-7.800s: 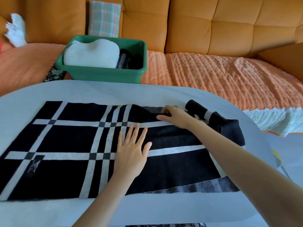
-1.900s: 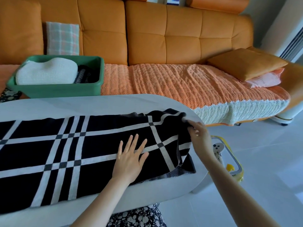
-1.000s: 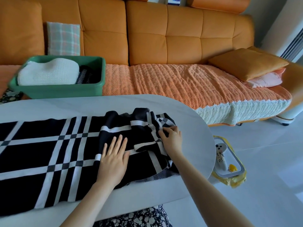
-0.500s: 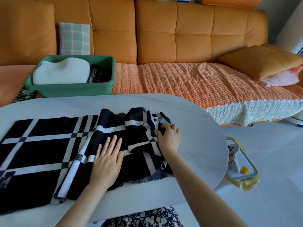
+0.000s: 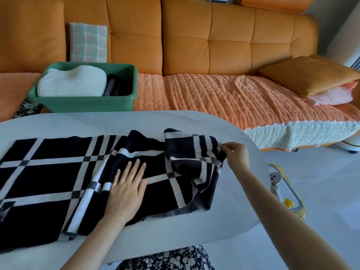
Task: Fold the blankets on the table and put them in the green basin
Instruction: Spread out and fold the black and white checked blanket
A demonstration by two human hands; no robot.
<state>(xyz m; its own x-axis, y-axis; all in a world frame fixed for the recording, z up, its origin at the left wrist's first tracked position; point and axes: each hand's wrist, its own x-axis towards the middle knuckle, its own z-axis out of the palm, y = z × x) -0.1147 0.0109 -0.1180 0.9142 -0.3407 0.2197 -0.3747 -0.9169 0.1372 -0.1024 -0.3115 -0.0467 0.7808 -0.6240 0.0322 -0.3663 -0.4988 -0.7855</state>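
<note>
The left hand (image 5: pixel 126 191) lay palm down on the black-and-white plaid blanket (image 5: pixel 48 172), fingers straight and close together, pressing the cloth flat against the white oval table (image 5: pixel 224 217). The right hand (image 5: pixel 238 155), nearer the table's right end, pinched the blanket's far right corner between thumb and curled fingers, and the cloth there rose in a loose hump. Between the two hands the blanket was bunched and partly doubled over on itself, with a grey woven border showing along its near edge. To the left of the left hand it lay spread flat and ran past the left edge of the view. The whole blanket rested on the table, apart from the green basin (image 5: pixel 83 104). The basin stood beyond the table's far edge on the seat of an orange sofa (image 5: pixel 194 36). It held a folded white knitted blanket (image 5: pixel 72 84) with a dark striped folded cloth (image 5: pixel 114 87) just beside it on the right. A pale plaid cushion (image 5: pixel 87 42) leaned against the sofa back behind the basin. An orange textured throw (image 5: pixel 214 98) with a white border covered the seat, and at its right end an orange cushion (image 5: pixel 309 75) lay on a pink pillow (image 5: pixel 331 94). On the floor to the right of the table sat a yellow-rimmed tray (image 5: pixel 295 199); its contents were too small to identify.
</note>
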